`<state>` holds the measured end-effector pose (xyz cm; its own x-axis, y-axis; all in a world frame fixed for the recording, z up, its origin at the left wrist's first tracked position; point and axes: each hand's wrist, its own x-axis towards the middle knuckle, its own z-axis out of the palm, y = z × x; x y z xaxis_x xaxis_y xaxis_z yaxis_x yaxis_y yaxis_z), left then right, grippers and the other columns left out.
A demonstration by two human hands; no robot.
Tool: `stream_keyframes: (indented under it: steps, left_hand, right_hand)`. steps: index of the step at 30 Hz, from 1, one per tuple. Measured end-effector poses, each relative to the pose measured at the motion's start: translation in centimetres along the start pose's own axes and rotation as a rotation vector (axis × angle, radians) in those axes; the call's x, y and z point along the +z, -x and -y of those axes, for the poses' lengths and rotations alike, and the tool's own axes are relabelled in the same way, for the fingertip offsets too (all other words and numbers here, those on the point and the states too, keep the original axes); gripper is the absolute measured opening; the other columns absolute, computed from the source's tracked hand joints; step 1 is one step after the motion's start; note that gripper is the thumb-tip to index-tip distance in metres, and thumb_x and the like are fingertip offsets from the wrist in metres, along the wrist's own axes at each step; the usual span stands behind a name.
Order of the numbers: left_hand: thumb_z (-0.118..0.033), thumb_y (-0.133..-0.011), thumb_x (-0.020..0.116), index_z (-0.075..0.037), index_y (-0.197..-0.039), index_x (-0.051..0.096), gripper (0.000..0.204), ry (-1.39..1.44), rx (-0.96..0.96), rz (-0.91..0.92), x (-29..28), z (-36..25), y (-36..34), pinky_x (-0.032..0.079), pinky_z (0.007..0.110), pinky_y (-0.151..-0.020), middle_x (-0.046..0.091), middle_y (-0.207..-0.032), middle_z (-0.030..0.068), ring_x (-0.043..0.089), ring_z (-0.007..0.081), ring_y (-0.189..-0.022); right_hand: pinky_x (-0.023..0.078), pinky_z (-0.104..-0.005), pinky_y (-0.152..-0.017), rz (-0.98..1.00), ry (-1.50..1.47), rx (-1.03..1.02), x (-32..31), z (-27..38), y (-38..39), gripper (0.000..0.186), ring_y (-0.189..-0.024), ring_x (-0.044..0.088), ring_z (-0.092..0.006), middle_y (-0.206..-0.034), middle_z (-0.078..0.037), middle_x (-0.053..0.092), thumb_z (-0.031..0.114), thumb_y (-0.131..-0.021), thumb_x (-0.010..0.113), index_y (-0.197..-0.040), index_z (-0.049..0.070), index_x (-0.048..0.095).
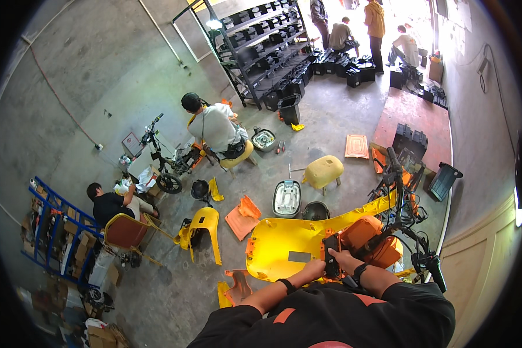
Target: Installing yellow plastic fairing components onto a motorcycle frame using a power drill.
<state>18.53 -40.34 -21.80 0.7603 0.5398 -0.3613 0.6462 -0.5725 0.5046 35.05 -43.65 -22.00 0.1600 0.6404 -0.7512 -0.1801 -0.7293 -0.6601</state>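
A large yellow scooter body shell (272, 249) lies just in front of me, with a rectangular cutout in its floor. At its right edge is a black box-shaped part (332, 246) with some orange beside it. My right hand (343, 261) wraps round this part, its thumb on top. My left hand (315, 268) is closed at the part's left side, over the shell; whatever its fingers pinch is too small to make out. Close to my right hand are an orange scooter body (362, 231) and black handlebars (393, 174) with cables.
Yellow stools (323, 171), an orange panel (243, 217) and a metal-lined tub (286, 198) stand or lie ahead. One person (217, 127) sits by a small bike; another (113, 203) sits at left. Black battery cases fill a rack (261, 46). A wall (481, 116) runs along the right.
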Motion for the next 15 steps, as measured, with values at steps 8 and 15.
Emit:
stream_keyframes:
  steps: [8, 15]
  left_hand:
    - [-0.010, -0.071, 0.067, 0.003, -0.082, 0.067, 0.017, 0.036, 0.048, -0.019, 0.2, -0.7, -0.1, 0.051, 0.047, -0.072, 0.065, -0.084, 0.0249, 0.064, 0.0418, -0.082]
    - [-0.017, -0.075, 0.068, 0.003, -0.086, 0.066, 0.022, 0.138, 0.021, 0.044, 1.2, 1.3, -0.3, 0.050, 0.047, -0.073, 0.065, -0.090, 0.0258, 0.063, 0.0413, -0.086]
  right_hand:
    - [0.050, -0.0380, -0.075, -0.014, -0.014, 0.054, 0.2, 1.7, 2.1, 0.059, -0.084, 0.064, -0.0243, -0.101, -0.014, 0.064, 0.043, -0.089, 0.065, -0.116, -0.008, 0.055]
    - [0.050, -0.0379, -0.077, -0.127, 0.127, 0.137, 0.7, 2.0, 2.1, 0.060, -0.087, 0.065, -0.0257, -0.101, -0.015, 0.065, 0.043, -0.089, 0.064, -0.118, -0.008, 0.054]
